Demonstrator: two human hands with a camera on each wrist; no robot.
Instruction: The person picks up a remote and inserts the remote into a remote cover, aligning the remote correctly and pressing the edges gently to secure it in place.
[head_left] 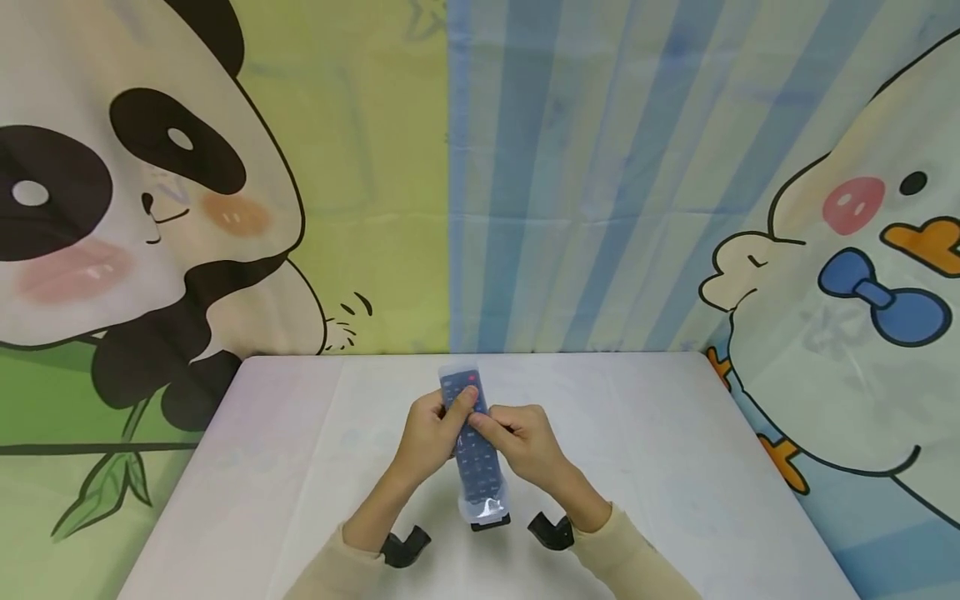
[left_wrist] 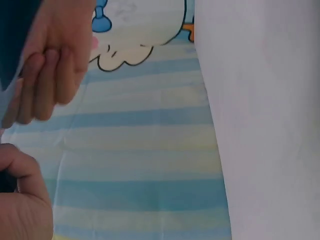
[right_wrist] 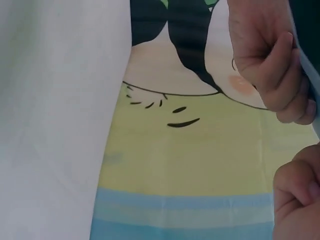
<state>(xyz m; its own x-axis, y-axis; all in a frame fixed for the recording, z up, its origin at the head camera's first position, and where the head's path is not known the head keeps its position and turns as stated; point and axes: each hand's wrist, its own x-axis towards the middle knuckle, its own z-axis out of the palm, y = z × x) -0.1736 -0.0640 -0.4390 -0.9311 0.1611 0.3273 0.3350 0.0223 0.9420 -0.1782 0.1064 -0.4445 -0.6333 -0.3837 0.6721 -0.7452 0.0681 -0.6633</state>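
A dark blue-looking remote control with rows of buttons and a red one near the top is held up over the table in the head view. Around it is a clear plastic sleeve, crinkled and shiny at the lower end, where a black edge peeks out. My left hand grips the remote's upper part from the left, thumb lying across the buttons. From the right, my right hand pinches the sleeved remote at its side, fingers curled, thumb on the front. Both wrist views catch the curled fingers beside the remote's dark edge.
The white table stretches out under both hands. Behind it hangs a cloth backdrop printed with a panda, stripes and a white duck. A black wrist mount shows at the left cuff and another black mount at the right.
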